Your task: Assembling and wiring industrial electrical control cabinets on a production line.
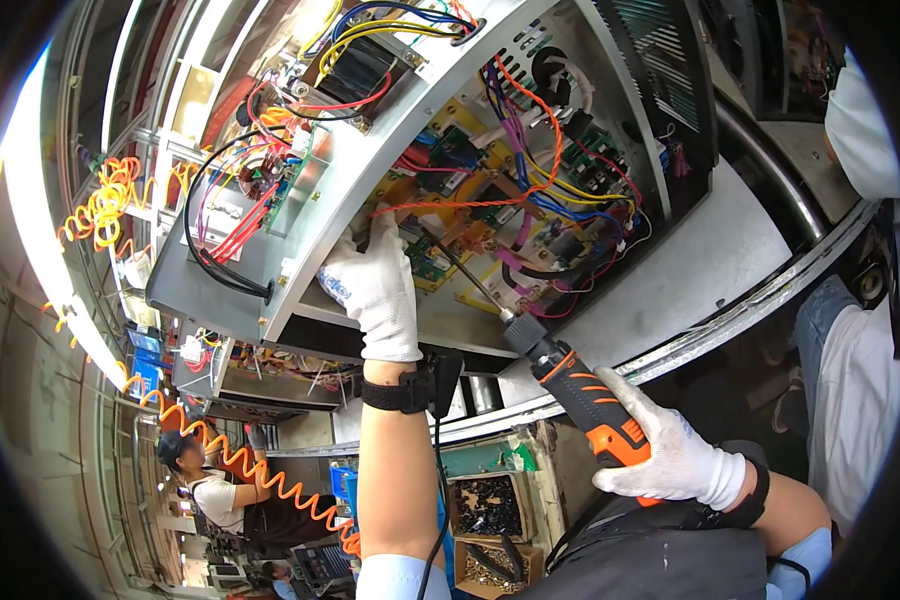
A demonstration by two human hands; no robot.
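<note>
Here's the big grey sheet-metal cabinet (370, 150), looking part-built, this side not yet closed! Next, the black-and-orange power screwdriver (585, 395), long bit (481, 288) angled inside, contact unclear. Hands apart: white-gloved right hand (675, 455) clamped round the screwdriver, white-gloved left hand (375, 290) inside the cabinet, grip hidden. Smaller, green circuit boards (590, 150) and thin multicoloured wires (450, 204), already in.

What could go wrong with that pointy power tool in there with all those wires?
The long bit of the black-and-orange power tool might slip and scratch the twisted orange wires, which look close to it. It might also poke the gloved left grip, which reaches inside near the bit's tip.
</note>
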